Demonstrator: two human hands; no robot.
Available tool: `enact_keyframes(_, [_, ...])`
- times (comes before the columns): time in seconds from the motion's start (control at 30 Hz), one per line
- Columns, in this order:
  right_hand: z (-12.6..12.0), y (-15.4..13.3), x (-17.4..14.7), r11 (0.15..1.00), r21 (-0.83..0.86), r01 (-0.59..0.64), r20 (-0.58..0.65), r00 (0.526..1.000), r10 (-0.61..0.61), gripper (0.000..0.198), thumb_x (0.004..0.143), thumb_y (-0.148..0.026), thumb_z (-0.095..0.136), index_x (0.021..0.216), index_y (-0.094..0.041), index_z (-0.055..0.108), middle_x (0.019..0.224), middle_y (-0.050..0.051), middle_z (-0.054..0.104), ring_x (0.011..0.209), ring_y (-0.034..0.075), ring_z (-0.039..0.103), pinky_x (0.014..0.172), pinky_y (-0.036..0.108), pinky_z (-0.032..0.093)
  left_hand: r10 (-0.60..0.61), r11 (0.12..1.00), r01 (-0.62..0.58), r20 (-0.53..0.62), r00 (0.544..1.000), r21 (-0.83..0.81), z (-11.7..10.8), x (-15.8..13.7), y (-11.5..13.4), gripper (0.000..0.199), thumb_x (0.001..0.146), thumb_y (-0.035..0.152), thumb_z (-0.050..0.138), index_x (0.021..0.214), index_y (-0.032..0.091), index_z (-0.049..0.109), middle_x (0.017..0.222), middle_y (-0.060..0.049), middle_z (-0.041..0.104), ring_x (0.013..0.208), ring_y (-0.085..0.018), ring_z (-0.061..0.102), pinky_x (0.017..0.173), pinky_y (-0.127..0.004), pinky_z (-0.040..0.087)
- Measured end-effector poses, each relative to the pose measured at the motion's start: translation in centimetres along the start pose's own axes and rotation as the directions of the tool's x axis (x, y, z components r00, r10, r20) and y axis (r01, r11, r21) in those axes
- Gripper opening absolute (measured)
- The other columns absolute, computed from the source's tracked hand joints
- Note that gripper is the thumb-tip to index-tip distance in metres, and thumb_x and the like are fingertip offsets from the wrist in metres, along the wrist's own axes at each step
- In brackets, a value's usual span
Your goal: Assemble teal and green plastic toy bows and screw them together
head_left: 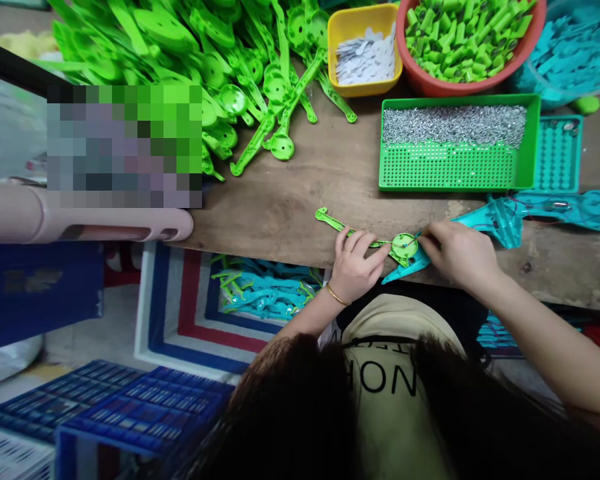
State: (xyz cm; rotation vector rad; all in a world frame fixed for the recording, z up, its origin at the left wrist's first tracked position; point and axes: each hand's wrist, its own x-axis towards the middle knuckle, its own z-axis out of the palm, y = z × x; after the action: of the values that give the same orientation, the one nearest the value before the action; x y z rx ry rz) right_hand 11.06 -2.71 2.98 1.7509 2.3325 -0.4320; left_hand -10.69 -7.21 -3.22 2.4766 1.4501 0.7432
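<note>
My left hand (357,263) is closed on a light-green plastic part (330,219), a long narrow arm with a round dished end (404,245). That round end lies over the pointed tip of a teal plastic body (503,220) at the table's front edge. A thin dark wire (411,241) crosses the round end toward my right hand (460,253). The right thumb and forefinger are pinched together at the wire, just above the teal tip; their exact contact is partly hidden.
A green tray (457,190) of small metal screws stands behind the teal body, beside a teal tray (575,157). Farther back are a yellow bin (334,40), a red bowl (404,47) of green pieces and heaped green parts (220,60). A pink bar (80,213) is at left.
</note>
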Motion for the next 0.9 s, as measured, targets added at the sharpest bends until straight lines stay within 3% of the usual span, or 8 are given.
enact_keyframes(0.1, [0.4,0.3,0.1,0.997,-0.042,0.071,-0.049,0.996,-0.073,0.036,0.096,-0.035,0.037,0.091,-0.016,0.068,0.087,0.011,0.066,0.081,0.022,0.058,0.068,0.032,0.031,-0.03,0.999,0.03,0.002,1.0,-0.044,-0.3,0.1,0.3,0.025,0.088,0.021,0.055,0.107,0.026,0.071,0.108,-0.007,0.063,0.111,-0.023,0.053,0.114,-0.052,0.028])
enact_keyframes(0.27, [0.9,0.7,0.4,0.998,0.004,0.056,-0.081,0.995,-0.056,0.03,0.094,-0.034,0.044,0.09,-0.017,0.068,0.085,0.009,0.066,0.079,0.022,0.059,0.067,0.032,0.033,-0.076,0.991,0.075,-0.005,0.997,-0.107,-0.5,2.0,2.7,0.021,0.089,0.031,0.055,0.102,0.02,0.069,0.111,-0.01,0.062,0.116,-0.025,0.051,0.111,-0.051,0.031])
enact_keyframes(0.43, [0.9,1.1,0.6,0.997,0.075,0.033,-0.083,0.996,-0.027,0.024,0.09,-0.031,0.048,0.088,-0.018,0.068,0.086,0.01,0.068,0.081,0.023,0.061,0.067,0.032,0.037,-0.013,0.995,0.027,0.136,0.991,-0.101,0.9,4.5,5.4,0.059,0.086,0.059,0.056,0.114,0.007,0.061,0.116,-0.017,0.061,0.11,-0.029,0.054,0.101,-0.042,0.04])
enact_keyframes(0.57, [0.5,2.4,0.7,0.966,0.256,0.046,0.0,0.999,-0.047,0.021,0.087,-0.03,0.051,0.089,-0.02,0.069,0.089,0.007,0.072,0.081,0.022,0.064,0.068,0.031,0.041,-0.009,0.999,0.022,0.246,0.969,-0.048,1.7,4.9,5.4,0.056,0.09,0.054,0.054,0.124,0.011,0.057,0.12,-0.015,0.062,0.111,-0.028,0.054,0.098,-0.04,0.039])
enact_keyframes(0.67, [0.1,3.3,0.7,0.932,0.356,0.07,0.02,0.996,-0.082,0.023,0.087,-0.03,0.051,0.094,-0.02,0.071,0.095,0.006,0.074,0.085,0.022,0.067,0.073,0.031,0.044,0.016,0.999,-0.003,0.252,0.968,-0.051,1.9,4.7,5.0,0.055,0.09,0.054,0.054,0.126,0.013,0.058,0.123,-0.014,0.061,0.112,-0.027,0.053,0.096,-0.04,0.039])
enact_keyframes(0.9, [0.0,4.5,0.7,0.968,0.241,0.073,-0.075,0.996,-0.057,0.022,0.088,-0.033,0.052,0.088,-0.019,0.068,0.091,0.009,0.072,0.085,0.025,0.066,0.073,0.034,0.043,0.04,0.999,-0.035,0.206,0.978,-0.029,2.3,4.5,4.7,0.054,0.089,0.056,0.056,0.124,0.015,0.062,0.122,-0.012,0.062,0.11,-0.027,0.053,0.094,-0.04,0.038])
